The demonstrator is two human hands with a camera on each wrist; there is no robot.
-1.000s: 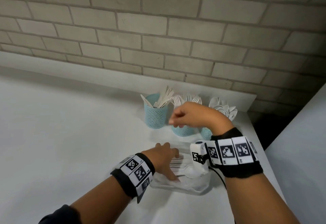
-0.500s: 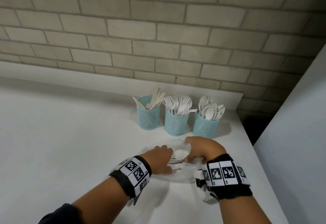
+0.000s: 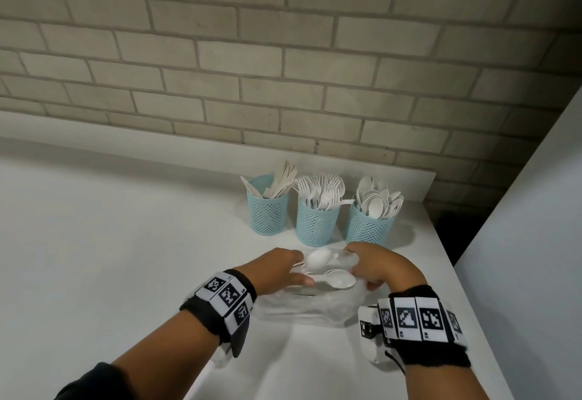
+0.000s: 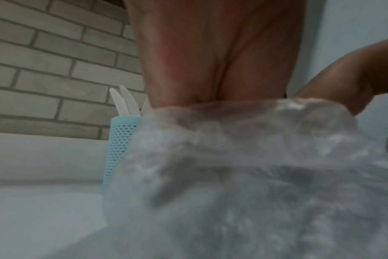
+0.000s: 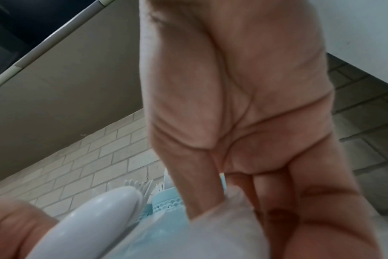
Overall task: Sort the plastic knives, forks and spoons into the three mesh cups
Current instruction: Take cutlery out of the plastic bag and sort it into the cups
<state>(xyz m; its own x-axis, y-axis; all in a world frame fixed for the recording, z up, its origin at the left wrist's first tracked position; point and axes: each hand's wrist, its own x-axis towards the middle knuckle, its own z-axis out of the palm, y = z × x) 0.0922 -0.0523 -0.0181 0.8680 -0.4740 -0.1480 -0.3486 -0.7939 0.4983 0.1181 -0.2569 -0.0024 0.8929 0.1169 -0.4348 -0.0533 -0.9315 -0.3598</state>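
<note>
free: counter (image 3: 110, 242) left | blocked: mesh cups (image 3: 316, 223) ahead, wall (image 3: 519, 242) right

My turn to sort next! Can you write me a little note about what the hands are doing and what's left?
Left hand: holds the spoons by their handles at the mouth of the clear plastic bag.
Right hand: pinches the bag's edge, holding it open.
Cups, along the wall: left cup has the knives, middle cup the forks, right cup the spoons.
Done: most cutlery already stands sorted in the cups.
Left: pull these spoons out and drop them in the right cup. Whether more cutlery is deeper in the bag is hard to tell, so check.
</note>
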